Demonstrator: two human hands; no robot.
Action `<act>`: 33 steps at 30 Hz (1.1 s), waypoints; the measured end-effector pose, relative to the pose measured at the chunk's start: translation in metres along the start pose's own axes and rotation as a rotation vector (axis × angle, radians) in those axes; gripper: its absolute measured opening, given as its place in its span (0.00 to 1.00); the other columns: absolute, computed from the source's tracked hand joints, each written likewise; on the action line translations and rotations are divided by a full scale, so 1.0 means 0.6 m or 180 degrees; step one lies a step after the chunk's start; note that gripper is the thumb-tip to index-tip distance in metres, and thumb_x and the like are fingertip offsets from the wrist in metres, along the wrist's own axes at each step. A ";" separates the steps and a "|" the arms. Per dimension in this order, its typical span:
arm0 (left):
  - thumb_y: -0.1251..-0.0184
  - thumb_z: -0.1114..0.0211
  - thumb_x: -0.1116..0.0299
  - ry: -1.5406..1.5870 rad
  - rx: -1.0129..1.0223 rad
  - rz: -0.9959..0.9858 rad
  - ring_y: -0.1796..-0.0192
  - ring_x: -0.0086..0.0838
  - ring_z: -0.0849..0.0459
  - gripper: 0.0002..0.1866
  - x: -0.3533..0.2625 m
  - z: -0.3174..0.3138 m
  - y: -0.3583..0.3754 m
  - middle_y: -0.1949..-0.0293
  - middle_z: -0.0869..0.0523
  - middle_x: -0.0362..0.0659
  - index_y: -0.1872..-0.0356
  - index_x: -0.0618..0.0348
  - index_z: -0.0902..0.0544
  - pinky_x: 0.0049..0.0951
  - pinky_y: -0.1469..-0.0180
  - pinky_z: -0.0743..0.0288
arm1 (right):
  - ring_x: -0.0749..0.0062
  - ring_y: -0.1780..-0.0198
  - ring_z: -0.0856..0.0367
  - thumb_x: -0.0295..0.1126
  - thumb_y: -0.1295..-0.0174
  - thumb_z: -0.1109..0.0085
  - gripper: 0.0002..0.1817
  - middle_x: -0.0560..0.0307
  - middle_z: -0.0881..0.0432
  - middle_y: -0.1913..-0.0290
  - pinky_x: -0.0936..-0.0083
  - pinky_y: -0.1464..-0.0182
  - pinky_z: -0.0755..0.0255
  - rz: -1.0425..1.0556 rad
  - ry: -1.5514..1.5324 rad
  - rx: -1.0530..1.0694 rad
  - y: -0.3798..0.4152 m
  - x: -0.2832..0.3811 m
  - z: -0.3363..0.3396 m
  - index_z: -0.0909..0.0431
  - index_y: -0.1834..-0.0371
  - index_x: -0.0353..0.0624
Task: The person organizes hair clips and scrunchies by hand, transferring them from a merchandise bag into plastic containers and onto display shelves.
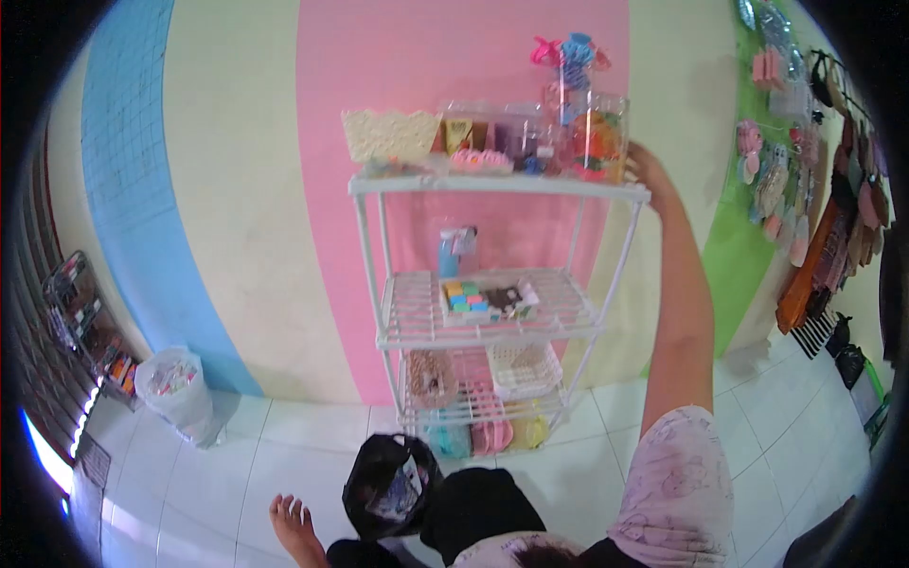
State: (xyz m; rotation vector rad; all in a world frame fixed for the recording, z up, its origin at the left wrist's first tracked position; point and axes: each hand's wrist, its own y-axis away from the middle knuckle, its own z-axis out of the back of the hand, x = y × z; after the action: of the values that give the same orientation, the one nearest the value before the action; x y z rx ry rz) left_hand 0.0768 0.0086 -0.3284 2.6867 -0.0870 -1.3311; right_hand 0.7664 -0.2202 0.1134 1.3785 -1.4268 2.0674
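My right arm reaches up to the right end of the white shelf rack [492,336]. On its top tier, my right hand [650,175] is against the right side of a clear plastic box [614,118] with orange and red items inside. Its fingers look curled at that side, partly hidden. Low at the left, my left hand [295,525] is away from the rack with its fingers apart and nothing in it. Beside it on the floor stands an open black bag [365,473]. A cream basket [393,135] and a pink flowered item [481,161] share the top tier.
The middle tier carries a blue bottle [447,254] and a tray [516,314] of colourful blocks. Lower down are a brown basket [431,374] and a white basket [524,369]. A filled white bag [180,393] stands left; accessories [772,180] hang on the right wall.
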 end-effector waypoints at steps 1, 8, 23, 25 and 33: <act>0.29 0.40 0.59 -0.0056 0.0093 -0.0028 0.46 0.31 0.23 0.20 -0.005 0.007 0.001 0.48 0.21 0.41 0.40 0.52 0.28 0.32 0.46 0.31 | 0.70 0.42 0.23 0.43 0.31 0.42 0.30 0.55 0.26 0.36 0.72 0.43 0.25 -0.0063 -0.0218 -0.0030 0.027 0.021 -0.006 0.35 0.29 0.43; 0.27 0.43 0.57 -0.0291 0.0326 0.0069 0.45 0.33 0.24 0.21 -0.019 0.032 0.009 0.46 0.21 0.44 0.39 0.54 0.29 0.35 0.41 0.32 | 0.71 0.40 0.25 0.51 0.31 0.43 0.31 0.59 0.20 0.43 0.68 0.39 0.31 0.0109 0.0532 0.0277 0.074 0.014 -0.002 0.31 0.32 0.43; 0.24 0.47 0.60 -0.1619 0.2270 0.0178 0.45 0.33 0.18 0.19 -0.142 -0.057 0.039 0.47 0.17 0.47 0.41 0.61 0.24 0.31 0.42 0.28 | 0.51 0.37 0.30 0.24 0.43 0.39 0.14 0.44 0.25 0.41 0.57 0.33 0.39 0.2420 0.1856 -0.1020 0.512 -0.181 -0.318 0.22 0.52 0.39; 0.24 0.47 0.59 -0.1773 0.2390 0.0340 0.45 0.32 0.18 0.19 -0.129 -0.068 0.034 0.47 0.17 0.46 0.42 0.61 0.24 0.32 0.41 0.28 | 0.51 0.37 0.29 0.23 0.43 0.39 0.13 0.44 0.24 0.42 0.58 0.33 0.39 0.2106 0.1599 -0.0573 0.551 -0.203 -0.364 0.21 0.55 0.39; 0.25 0.44 0.65 -0.2672 0.2122 -0.0270 0.42 0.31 0.21 0.15 -0.036 -0.048 -0.018 0.47 0.17 0.43 0.43 0.58 0.22 0.32 0.40 0.29 | 0.52 0.44 0.23 0.24 0.44 0.39 0.10 0.48 0.21 0.47 0.60 0.39 0.32 0.1615 0.1178 0.0727 0.636 -0.252 -0.465 0.21 0.58 0.40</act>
State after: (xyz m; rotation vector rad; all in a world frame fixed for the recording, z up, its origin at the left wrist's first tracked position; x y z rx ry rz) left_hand 0.0863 0.0247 -0.2961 2.3172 -0.5949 -2.7585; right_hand 0.4365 -0.1271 -0.2454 0.6742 -1.5176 2.6944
